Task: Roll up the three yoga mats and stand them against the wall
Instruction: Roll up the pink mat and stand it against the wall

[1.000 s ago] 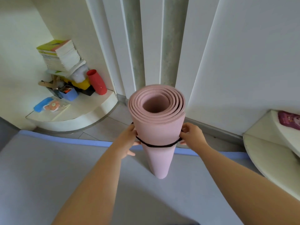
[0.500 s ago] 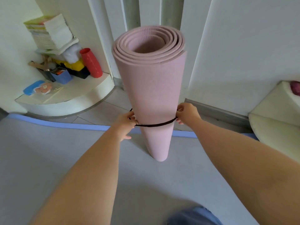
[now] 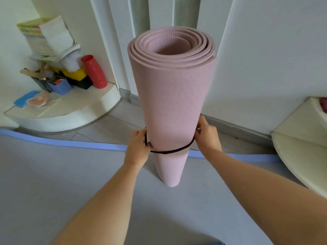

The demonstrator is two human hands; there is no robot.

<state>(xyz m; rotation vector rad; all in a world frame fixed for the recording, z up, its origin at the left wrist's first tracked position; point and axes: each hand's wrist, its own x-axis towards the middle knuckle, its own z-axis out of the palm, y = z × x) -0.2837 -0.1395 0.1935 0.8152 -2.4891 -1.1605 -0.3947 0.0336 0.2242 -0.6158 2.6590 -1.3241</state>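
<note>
Your pink rolled mat [image 3: 177,96] stood on end on the grey mat [image 3: 70,183] spread over the floor, near the wall [image 3: 265,59] but not leaning on it. Your left hand [image 3: 139,147] and right hand [image 3: 207,137] each had fingers curled, pinching the black band [image 3: 169,152] low around the roll. It looked like light, soft foam, grippy and springy. It was best clasped round its middle, not lifted by the band.

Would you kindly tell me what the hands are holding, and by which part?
Both pinch the black band looped low round the rolled pink mat: the left hand at the band's left side, the right hand at its right side.
</note>
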